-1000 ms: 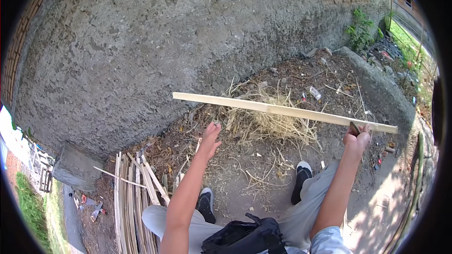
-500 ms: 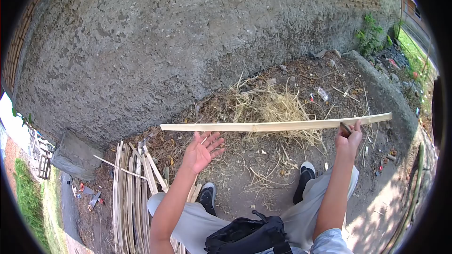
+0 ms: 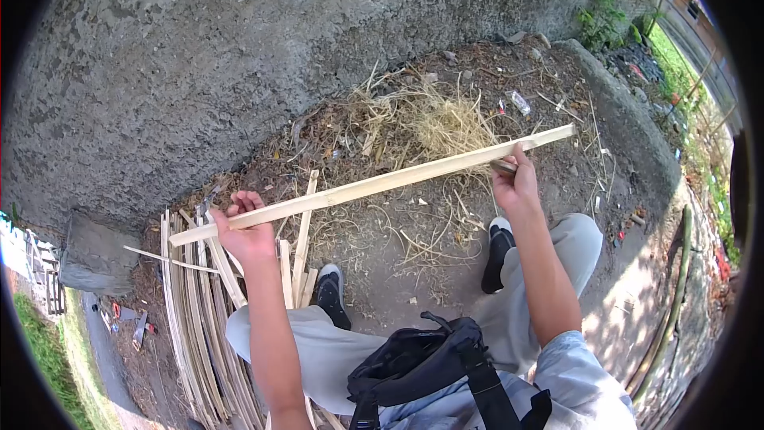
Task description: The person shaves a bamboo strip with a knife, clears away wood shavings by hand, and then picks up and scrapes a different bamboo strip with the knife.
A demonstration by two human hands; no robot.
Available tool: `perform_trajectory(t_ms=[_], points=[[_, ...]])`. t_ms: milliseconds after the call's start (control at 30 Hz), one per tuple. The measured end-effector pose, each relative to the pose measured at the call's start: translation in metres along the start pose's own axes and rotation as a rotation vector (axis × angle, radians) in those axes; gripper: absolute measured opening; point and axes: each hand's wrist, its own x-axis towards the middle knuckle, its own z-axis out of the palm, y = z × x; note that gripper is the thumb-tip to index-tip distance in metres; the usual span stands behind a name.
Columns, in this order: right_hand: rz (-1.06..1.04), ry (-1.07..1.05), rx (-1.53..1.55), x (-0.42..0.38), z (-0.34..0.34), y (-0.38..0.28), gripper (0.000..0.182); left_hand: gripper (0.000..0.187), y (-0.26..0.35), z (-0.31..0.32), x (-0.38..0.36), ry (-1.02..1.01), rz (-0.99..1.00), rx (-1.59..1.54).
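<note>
A long pale bamboo strip (image 3: 374, 183) slants across the view, its right end higher than its left. My left hand (image 3: 248, 239) supports it near the left end, the thumb in front and the curled fingers behind. Close to the other end, my right hand (image 3: 519, 185) is closed on the strip between thumb and fingers. A small dark brown object (image 3: 503, 167) is also in the right hand; its kind is mostly hidden by the fingers. Below my left forearm lies a pile of split bamboo strips (image 3: 195, 326).
A rough grey wall (image 3: 239, 56) rises in front. Dry shavings (image 3: 446, 123) are heaped on the dirt ahead of my feet. A concrete ledge (image 3: 625, 103) runs along the right, and a long pole (image 3: 676, 287) lies beyond my right knee. A saw (image 3: 140, 331) rests far left.
My left hand has gone from open below the strip to holding its left end. The strip has tilted, left end down, and shifted left along with my right hand. The view has shifted too.
</note>
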Motion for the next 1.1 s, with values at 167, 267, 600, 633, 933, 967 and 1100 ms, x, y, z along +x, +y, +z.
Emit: perform_trajectory(t_ms=[167,267,600,633,933,967,1100], points=[[0.189,0.091,-0.311,-0.003,-0.014,0.022,0.006,0.051,0.063,-0.029,0.019,-0.286,0.067,0.025],[0.209,0.092,-0.332,0.017,-0.037,0.024,0.008,0.052,0.083,-0.009,-0.004,-0.280,0.179,0.087],[0.177,0.041,-0.366,-0.012,-0.007,-0.001,0.009,0.055,0.118,-0.010,-0.050,-0.561,0.417,0.419],[0.202,0.025,-0.370,-0.012,-0.007,0.000,0.007,0.053,0.121,-0.011,-0.053,-0.577,0.438,0.426],[0.254,0.004,-0.384,0.004,-0.012,0.005,0.014,0.050,0.156,0.051,-0.094,-0.816,0.420,0.560],[0.254,0.010,-0.385,0.003,-0.012,0.006,0.015,0.050,0.153,0.059,-0.099,-0.844,0.401,0.587],[0.245,-0.035,-0.582,-0.009,-0.003,0.009,0.021,0.049,0.114,0.081,-0.112,-0.799,0.354,0.631]])
